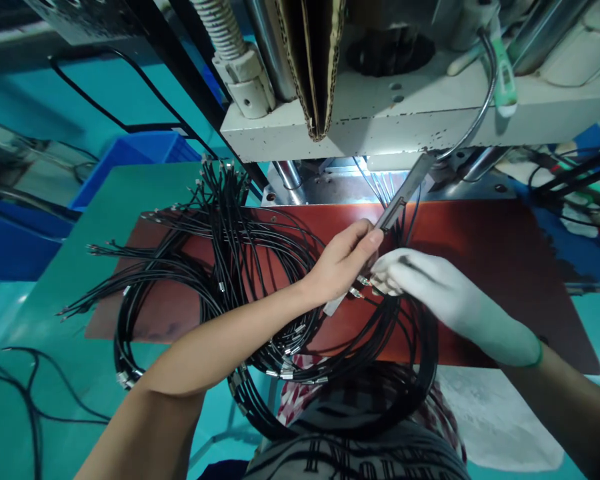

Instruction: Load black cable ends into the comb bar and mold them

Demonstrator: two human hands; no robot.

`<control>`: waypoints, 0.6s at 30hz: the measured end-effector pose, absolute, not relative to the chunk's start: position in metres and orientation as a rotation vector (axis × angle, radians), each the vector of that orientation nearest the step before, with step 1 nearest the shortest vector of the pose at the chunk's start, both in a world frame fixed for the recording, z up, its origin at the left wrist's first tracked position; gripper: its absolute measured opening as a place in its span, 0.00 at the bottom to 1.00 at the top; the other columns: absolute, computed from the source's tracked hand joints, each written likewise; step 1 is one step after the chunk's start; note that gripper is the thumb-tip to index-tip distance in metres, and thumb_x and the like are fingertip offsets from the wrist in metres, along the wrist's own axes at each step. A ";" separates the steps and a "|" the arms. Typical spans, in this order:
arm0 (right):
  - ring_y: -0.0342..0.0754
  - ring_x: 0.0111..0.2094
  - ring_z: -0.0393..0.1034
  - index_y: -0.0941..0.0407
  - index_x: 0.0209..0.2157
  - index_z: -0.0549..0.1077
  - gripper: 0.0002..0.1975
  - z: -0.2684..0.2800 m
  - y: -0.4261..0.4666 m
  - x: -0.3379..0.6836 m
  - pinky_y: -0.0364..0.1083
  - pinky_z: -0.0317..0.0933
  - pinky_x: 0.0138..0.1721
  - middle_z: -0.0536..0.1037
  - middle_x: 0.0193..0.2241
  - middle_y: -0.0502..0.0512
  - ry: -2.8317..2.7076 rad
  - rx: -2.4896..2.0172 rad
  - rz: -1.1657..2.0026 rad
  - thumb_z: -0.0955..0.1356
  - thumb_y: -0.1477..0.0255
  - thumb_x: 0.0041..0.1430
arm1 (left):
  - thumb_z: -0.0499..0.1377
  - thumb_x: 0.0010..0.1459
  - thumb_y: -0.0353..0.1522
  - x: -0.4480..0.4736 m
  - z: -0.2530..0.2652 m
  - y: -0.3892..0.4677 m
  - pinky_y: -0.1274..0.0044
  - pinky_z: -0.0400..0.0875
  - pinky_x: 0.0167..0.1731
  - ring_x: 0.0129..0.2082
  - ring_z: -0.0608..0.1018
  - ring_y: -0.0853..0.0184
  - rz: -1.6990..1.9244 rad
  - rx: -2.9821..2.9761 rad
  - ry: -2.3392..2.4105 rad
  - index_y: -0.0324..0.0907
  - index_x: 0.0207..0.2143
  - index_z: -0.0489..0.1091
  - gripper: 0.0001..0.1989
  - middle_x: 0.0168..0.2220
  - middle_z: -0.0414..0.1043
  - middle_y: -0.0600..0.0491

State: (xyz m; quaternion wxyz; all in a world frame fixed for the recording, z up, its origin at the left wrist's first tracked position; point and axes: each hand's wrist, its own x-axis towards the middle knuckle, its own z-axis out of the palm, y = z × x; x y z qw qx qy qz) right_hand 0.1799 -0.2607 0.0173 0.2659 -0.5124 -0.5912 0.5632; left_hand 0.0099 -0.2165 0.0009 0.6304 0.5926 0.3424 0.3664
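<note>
My left hand is bare and closed round a long grey metal bar with a slot in it. The bar slants, its upper end close under the press and its lower end showing below my palm. Just to the right, my right hand wears a white glove with a green cuff. Its fingers are curled together around thin black cables, whose silvery connector ends stick out to the left. Exactly how the fingertips grip is hidden. Coiled black cables with metal ends lie on the left and hang over my lap.
A pale press block spans the top, holding folded cardboard. Below it lies a reddish-brown board on a green table. A blue bin stands at the left; a green-and-white tool rests on the press.
</note>
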 end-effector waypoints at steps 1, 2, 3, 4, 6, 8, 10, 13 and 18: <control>0.48 0.40 0.74 0.55 0.43 0.70 0.18 0.016 -0.262 0.185 0.46 0.66 0.43 0.78 0.39 0.56 -1.401 -1.374 1.566 0.61 0.56 0.65 | 0.52 0.62 0.47 0.010 0.000 -0.216 0.80 0.58 0.23 0.21 0.63 0.75 0.828 1.272 0.744 0.42 0.27 0.55 0.20 0.22 0.59 0.59; 0.50 0.42 0.75 0.55 0.48 0.68 0.20 0.013 -0.264 0.191 0.48 0.68 0.46 0.77 0.42 0.58 -1.219 -1.368 1.601 0.61 0.55 0.64 | 0.53 0.61 0.48 0.010 -0.001 -0.215 0.80 0.59 0.22 0.20 0.64 0.75 0.814 1.203 0.714 0.42 0.28 0.55 0.20 0.21 0.59 0.60; 0.52 0.44 0.76 0.55 0.51 0.65 0.22 0.011 -0.267 0.196 0.50 0.68 0.47 0.77 0.44 0.60 -1.077 -1.365 1.626 0.60 0.54 0.64 | 0.54 0.61 0.48 0.011 -0.002 -0.214 0.81 0.59 0.22 0.20 0.64 0.76 0.801 1.151 0.692 0.42 0.28 0.55 0.20 0.21 0.60 0.60; 0.53 0.45 0.76 0.54 0.52 0.64 0.24 0.008 -0.269 0.200 0.52 0.69 0.48 0.77 0.45 0.62 -0.989 -1.364 1.648 0.58 0.53 0.64 | 0.55 0.60 0.48 0.011 -0.003 -0.214 0.81 0.59 0.21 0.19 0.63 0.76 0.793 1.113 0.673 0.42 0.28 0.55 0.20 0.21 0.59 0.60; 0.54 0.46 0.75 0.54 0.53 0.62 0.25 0.004 -0.275 0.208 0.54 0.69 0.49 0.77 0.46 0.62 -0.924 -1.357 1.670 0.58 0.52 0.64 | 0.56 0.59 0.48 0.012 -0.004 -0.214 0.81 0.59 0.21 0.19 0.63 0.77 0.780 1.078 0.651 0.42 0.28 0.56 0.21 0.21 0.59 0.61; 0.53 0.45 0.76 0.54 0.50 0.64 0.22 0.003 -0.281 0.212 0.53 0.69 0.49 0.78 0.44 0.60 -0.955 -1.435 1.610 0.63 0.54 0.61 | 0.57 0.59 0.47 0.012 -0.005 -0.215 0.82 0.60 0.21 0.19 0.63 0.77 0.769 1.074 0.643 0.41 0.27 0.55 0.21 0.21 0.59 0.61; 0.53 0.43 0.76 0.54 0.45 0.68 0.18 0.004 -0.286 0.214 0.52 0.69 0.47 0.79 0.41 0.57 -1.110 -1.628 1.478 0.69 0.59 0.56 | 0.57 0.60 0.47 0.012 -0.006 -0.215 0.82 0.60 0.20 0.19 0.64 0.78 0.762 1.080 0.640 0.41 0.27 0.55 0.21 0.21 0.60 0.61; 0.52 0.37 0.77 0.55 0.37 0.74 0.11 0.008 -0.289 0.214 0.50 0.68 0.44 0.81 0.33 0.54 -1.415 -1.896 1.284 0.71 0.65 0.53 | 0.57 0.60 0.47 0.013 -0.006 -0.216 0.82 0.59 0.20 0.18 0.63 0.78 0.753 1.073 0.636 0.41 0.27 0.56 0.20 0.21 0.61 0.61; 0.47 0.32 0.75 0.56 0.32 0.75 0.08 0.011 -0.288 0.212 0.46 0.65 0.39 0.79 0.27 0.51 -1.463 -1.779 1.371 0.68 0.67 0.57 | 0.57 0.60 0.46 0.014 -0.006 -0.217 0.82 0.60 0.20 0.18 0.63 0.78 0.722 1.056 0.628 0.41 0.27 0.56 0.20 0.21 0.61 0.61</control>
